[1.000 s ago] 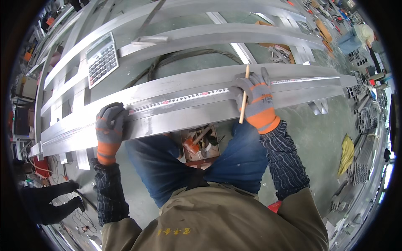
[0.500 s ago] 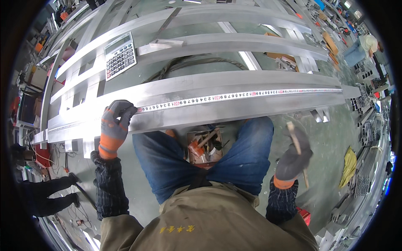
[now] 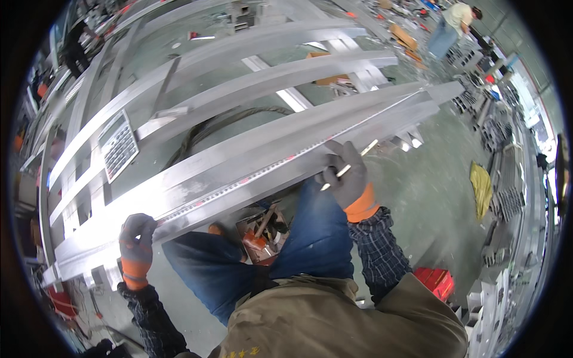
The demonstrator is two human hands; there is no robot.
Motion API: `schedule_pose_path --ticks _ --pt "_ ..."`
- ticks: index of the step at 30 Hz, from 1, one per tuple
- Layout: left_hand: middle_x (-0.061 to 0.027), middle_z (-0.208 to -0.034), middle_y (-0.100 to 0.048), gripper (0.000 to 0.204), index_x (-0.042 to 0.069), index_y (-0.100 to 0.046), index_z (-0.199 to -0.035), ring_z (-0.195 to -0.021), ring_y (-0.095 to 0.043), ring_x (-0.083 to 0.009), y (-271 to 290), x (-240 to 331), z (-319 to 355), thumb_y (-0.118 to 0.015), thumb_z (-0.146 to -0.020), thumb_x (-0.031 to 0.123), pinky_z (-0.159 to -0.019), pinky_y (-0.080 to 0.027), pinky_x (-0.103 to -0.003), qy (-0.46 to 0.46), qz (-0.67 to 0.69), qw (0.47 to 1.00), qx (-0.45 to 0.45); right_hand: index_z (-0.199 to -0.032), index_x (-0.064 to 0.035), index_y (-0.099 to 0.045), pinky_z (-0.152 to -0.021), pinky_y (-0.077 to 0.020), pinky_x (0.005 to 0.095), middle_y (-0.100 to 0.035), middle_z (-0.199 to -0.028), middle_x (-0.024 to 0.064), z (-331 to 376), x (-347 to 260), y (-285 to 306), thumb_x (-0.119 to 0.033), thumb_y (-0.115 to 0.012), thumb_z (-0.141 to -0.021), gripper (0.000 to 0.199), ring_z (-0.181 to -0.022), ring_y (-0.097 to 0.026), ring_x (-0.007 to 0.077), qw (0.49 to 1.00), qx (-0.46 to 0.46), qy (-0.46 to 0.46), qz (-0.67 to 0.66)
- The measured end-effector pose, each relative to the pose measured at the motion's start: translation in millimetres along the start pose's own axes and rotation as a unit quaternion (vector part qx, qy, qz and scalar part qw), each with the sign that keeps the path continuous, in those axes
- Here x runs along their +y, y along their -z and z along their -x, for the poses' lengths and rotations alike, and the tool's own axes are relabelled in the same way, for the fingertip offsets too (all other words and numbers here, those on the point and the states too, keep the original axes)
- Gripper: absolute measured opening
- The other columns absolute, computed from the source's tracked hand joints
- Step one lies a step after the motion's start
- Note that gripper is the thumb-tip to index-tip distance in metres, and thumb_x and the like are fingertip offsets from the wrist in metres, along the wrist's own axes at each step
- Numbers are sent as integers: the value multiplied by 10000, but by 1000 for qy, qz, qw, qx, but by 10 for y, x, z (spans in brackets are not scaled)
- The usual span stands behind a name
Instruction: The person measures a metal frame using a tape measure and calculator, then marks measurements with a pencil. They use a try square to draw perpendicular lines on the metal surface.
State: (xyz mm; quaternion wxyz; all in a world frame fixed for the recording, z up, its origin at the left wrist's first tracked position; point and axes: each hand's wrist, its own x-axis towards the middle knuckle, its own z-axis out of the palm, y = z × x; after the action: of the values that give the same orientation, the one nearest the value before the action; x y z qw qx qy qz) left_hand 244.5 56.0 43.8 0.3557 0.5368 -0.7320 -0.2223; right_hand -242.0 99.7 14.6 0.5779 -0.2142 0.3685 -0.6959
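Observation:
A tape measure is stretched slantwise along a long silver metal beam in front of me. My left hand, in a grey and orange work glove, pinches the tape near the beam's left part. At the beam's near edge, right of the middle, is my right hand in a matching glove. Its fingers are closed round a thin, pale, pencil-like stick whose ends stick out on both sides. The fingertips are close to the tape; whether they touch it I cannot tell.
A calculator lies on the metal frame bars beyond the beam. Between my knees stands a toolbox. A red case and a yellow cloth or bag lie at the right. Another person is at the far right.
My right hand has come from beside my right knee up to the beam with the stick. My left hand still pinches the tape. The whole view has turned and shifted.

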Motion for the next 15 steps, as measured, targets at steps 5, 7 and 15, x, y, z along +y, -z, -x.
schedule_pose_path --ticks 5,7,15 --pt "-117 -966 -718 90 -22 -662 -1021 -941 -725 -213 99 -10 92 -706 -943 -28 -853 -580 -326 3 -27 1000 3 -1432 -21 -511 -832 -607 518 -545 -1344 154 67 164 186 -235 -554 -1037 451 -1123 -619 365 999 14 44 13" --pt "-116 -951 -693 91 20 -713 -1015 -906 -674 -254 141 174 -102 -732 -946 75 -852 -552 -381 -55 -85 994 -46 -1539 -57 -407 -860 -608 465 -519 -1435 140 -40 245 983 -187 -527 -1045 525 -1202 -604 345 941 -16 136 309" --pt "-60 -971 -727 165 107 -734 -1017 -896 -698 -277 268 227 77 -804 -888 182 -891 -523 -399 -59 -31 998 1 -1513 34 -452 -580 -382 197 -418 -887 -29 -267 -133 292 -31 -557 -1008 520 -751 -391 58 947 38 210 239"
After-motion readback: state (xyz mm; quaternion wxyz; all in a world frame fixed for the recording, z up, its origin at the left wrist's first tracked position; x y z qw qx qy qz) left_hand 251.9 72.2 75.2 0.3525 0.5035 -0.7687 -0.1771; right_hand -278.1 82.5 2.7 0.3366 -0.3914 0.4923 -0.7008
